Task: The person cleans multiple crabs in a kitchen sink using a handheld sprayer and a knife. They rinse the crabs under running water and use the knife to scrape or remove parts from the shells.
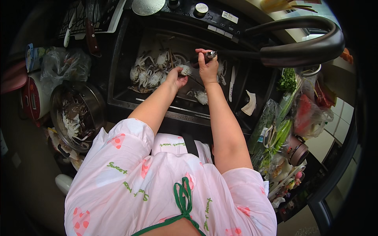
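In my left hand (177, 78) is a pale crab (185, 70), belly side showing, held over a dark sink (118, 70). My right hand (208, 69) grips a dark pull-out faucet spray head (203, 58) close to that crab. Its metal connector sticks out above my fingers, and a dark hose runs towards the faucet spout (274, 60). Several crabs (150, 73) lie heaped at the sink's left. A single crab (200, 96) rests near the front, partly behind my right forearm. Beyond my right wrist lies another crab (221, 72), partly hidden.
A small white-handled knife (232, 84) and a pale curved piece (249, 103) lie at the sink's right. Left stands a metal pot (99, 103) with crabs inside. Bagged vegetables (267, 129) with scissors (270, 136) on them are at the right. A brown-handled knife (91, 38) lies upper left.
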`<action>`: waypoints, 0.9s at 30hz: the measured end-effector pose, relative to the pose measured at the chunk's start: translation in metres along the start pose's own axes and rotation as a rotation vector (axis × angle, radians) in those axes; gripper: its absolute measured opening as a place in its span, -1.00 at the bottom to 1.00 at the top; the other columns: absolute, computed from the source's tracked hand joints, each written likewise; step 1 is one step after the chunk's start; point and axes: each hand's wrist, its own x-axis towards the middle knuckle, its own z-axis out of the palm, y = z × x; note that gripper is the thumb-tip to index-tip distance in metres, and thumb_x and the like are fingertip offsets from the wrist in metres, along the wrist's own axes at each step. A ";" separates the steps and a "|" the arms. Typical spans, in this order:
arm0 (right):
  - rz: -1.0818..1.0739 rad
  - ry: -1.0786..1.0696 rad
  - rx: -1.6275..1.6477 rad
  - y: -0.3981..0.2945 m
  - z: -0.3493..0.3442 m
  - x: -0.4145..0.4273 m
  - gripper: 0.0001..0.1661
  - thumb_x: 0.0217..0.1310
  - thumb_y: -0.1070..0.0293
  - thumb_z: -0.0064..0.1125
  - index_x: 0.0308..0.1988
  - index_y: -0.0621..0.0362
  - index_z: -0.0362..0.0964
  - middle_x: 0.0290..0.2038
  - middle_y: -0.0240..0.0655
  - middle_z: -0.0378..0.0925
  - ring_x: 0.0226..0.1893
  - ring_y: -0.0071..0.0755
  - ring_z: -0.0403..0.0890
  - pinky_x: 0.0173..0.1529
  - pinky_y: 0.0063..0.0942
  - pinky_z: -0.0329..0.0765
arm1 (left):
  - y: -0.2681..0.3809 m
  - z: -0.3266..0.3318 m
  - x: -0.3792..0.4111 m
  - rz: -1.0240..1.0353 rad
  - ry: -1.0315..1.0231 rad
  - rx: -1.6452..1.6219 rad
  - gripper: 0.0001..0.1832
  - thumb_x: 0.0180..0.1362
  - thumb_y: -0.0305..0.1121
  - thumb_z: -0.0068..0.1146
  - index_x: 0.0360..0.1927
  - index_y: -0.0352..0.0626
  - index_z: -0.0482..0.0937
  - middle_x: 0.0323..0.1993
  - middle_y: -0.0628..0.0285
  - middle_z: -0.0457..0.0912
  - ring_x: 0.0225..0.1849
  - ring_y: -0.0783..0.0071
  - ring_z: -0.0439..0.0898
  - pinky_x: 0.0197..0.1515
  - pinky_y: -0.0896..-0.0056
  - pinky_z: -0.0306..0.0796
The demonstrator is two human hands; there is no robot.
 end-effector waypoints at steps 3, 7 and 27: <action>0.015 -0.018 0.014 -0.003 -0.001 -0.002 -0.83 0.26 0.41 0.16 -0.20 0.20 0.34 -0.22 -0.30 0.65 -0.35 -0.53 0.60 -0.21 -0.55 0.52 | -0.001 0.001 0.000 -0.004 -0.010 -0.013 -0.82 0.14 -0.35 0.10 -0.27 -0.20 0.42 -0.28 0.11 0.46 -0.30 0.22 0.50 -0.31 0.27 0.52; 0.037 -0.060 0.033 -0.005 -0.001 -0.012 -0.86 0.30 0.43 0.12 -0.18 0.19 0.34 -0.17 -0.29 0.65 -0.24 -0.55 0.59 -0.08 -0.55 0.51 | -0.003 0.006 -0.001 -0.007 0.057 -0.016 -0.85 0.16 -0.34 0.10 -0.23 -0.11 0.47 -0.27 0.17 0.51 -0.26 0.23 0.51 -0.21 0.21 0.48; 0.113 -0.040 0.064 -0.003 0.004 0.005 -0.87 0.31 0.41 0.12 -0.18 0.18 0.36 -0.18 -0.30 0.65 -0.25 -0.55 0.59 -0.09 -0.55 0.51 | 0.001 0.005 -0.014 -0.063 -0.049 0.159 -0.76 0.14 -0.26 0.08 -0.16 -0.10 0.44 -0.24 0.11 0.55 -0.28 0.23 0.54 -0.30 0.26 0.43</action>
